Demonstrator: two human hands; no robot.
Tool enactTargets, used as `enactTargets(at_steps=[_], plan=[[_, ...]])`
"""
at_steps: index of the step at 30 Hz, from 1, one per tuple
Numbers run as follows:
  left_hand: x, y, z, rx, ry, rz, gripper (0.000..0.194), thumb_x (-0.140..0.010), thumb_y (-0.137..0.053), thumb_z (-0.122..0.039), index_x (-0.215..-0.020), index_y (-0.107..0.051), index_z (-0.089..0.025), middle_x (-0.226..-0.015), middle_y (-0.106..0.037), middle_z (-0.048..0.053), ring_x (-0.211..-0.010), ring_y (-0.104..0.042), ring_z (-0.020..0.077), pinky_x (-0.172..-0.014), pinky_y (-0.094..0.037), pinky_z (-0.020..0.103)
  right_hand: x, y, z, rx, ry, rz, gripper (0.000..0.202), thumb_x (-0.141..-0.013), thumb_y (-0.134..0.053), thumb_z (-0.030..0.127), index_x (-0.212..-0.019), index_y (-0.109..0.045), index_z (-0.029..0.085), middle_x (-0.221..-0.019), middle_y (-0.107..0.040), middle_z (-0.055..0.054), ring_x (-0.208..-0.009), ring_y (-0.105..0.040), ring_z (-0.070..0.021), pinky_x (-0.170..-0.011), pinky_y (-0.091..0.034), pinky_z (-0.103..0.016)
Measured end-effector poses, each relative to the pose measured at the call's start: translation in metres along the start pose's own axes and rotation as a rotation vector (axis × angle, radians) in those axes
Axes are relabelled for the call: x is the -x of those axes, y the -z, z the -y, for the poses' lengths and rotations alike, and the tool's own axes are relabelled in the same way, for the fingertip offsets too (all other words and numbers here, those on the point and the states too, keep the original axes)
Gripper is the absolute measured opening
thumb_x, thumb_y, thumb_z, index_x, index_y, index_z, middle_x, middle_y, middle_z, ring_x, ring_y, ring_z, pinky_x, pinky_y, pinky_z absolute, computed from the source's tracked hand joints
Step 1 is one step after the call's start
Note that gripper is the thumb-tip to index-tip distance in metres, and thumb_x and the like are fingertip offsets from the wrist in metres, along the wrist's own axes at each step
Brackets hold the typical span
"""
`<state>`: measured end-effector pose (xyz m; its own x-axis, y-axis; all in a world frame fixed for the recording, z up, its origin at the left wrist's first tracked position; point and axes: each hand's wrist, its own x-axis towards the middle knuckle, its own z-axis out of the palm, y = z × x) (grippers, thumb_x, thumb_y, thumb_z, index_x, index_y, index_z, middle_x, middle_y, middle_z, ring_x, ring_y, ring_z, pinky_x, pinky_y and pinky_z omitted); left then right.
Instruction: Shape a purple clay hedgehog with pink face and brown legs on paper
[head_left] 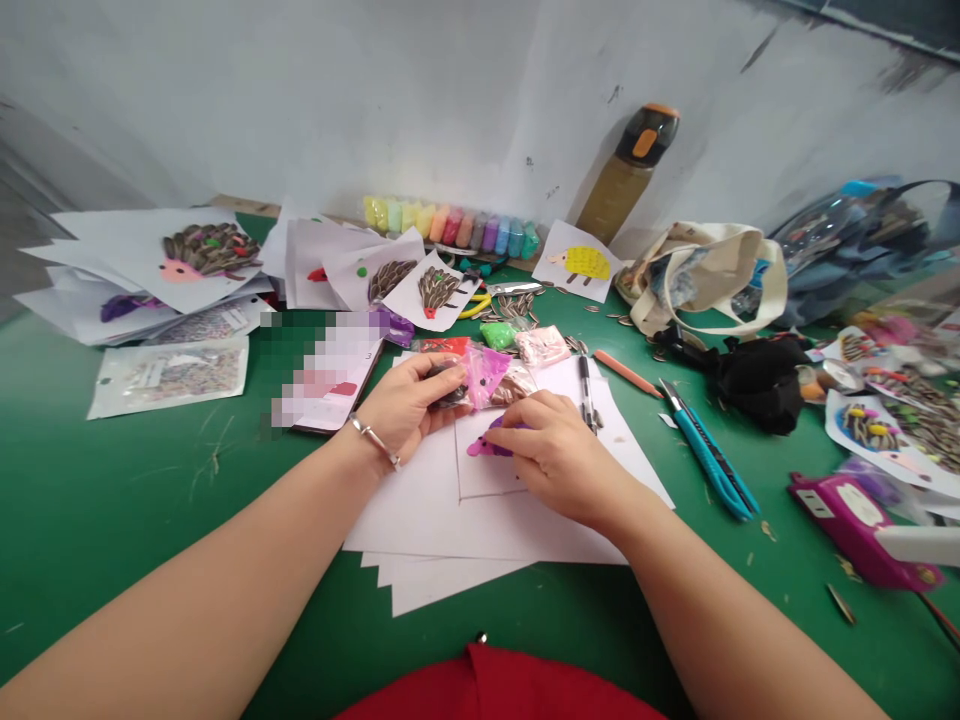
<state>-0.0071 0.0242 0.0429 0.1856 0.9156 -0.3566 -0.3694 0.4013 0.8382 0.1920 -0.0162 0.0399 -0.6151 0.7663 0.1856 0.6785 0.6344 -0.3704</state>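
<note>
My left hand (409,405), with a metal bangle at the wrist, is closed on a small clear packet (448,388) with dark contents. A packet of magenta clay (484,375) lies against its fingertips. My right hand (562,455) is curled over a purple clay hedgehog (487,445) with a magenta snout and a dark eye. Its fingers press on the body and hide much of it. Under the hedgehog is a white sheet (420,510) with a drawn square, on top of more sheets.
A black pen (586,395), an orange stick (626,373) and a teal utility knife (709,450) with its blade out lie to the right. A phone (334,385) lies left. Behind are clay packets (454,228), hedgehog pictures (206,255), loose seeds (517,308) and a bottle (626,175).
</note>
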Motion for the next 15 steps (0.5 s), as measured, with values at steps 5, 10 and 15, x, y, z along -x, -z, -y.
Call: enactTargets(at_steps=[5, 10, 15], plan=[[0.0002, -0.0003, 0.0003, 0.002, -0.002, -0.004, 0.024, -0.074, -0.080, -0.021, -0.093, -0.066, -0.016, -0.104, -0.069, 0.008, -0.099, -0.065, 0.0230, -0.081, -0.058, 0.037, 0.0000, -0.0012, 0.0014, -0.013, 0.004, 0.052, 0.031, -0.090, -0.050, 0.011, -0.107, -0.074, 0.022, -0.098, -0.067, -0.007, -0.098, -0.051, -0.0239, -0.088, -0.037, -0.041], [0.0002, -0.0003, 0.0001, 0.001, -0.010, -0.006, 0.025, -0.074, -0.080, -0.021, -0.093, -0.066, -0.015, -0.104, -0.068, 0.009, -0.101, -0.064, 0.0238, -0.082, -0.058, 0.039, 0.0003, -0.0006, 0.0001, -0.063, -0.025, 0.031, 0.036, -0.086, -0.049, 0.004, -0.107, -0.073, 0.022, -0.101, -0.066, -0.007, -0.098, -0.053, -0.0224, -0.089, -0.038, -0.039], [-0.0010, 0.0002, 0.0006, -0.002, -0.008, -0.015, 0.025, -0.074, -0.080, -0.021, -0.094, -0.066, -0.014, -0.104, -0.068, 0.009, -0.099, -0.064, 0.0227, -0.078, -0.058, 0.035, 0.0000, -0.0037, 0.0003, -0.061, 0.012, 0.035, 0.031, -0.089, -0.051, 0.008, -0.104, -0.074, 0.021, -0.097, -0.067, -0.007, -0.097, -0.053, -0.0230, -0.089, -0.038, -0.040]])
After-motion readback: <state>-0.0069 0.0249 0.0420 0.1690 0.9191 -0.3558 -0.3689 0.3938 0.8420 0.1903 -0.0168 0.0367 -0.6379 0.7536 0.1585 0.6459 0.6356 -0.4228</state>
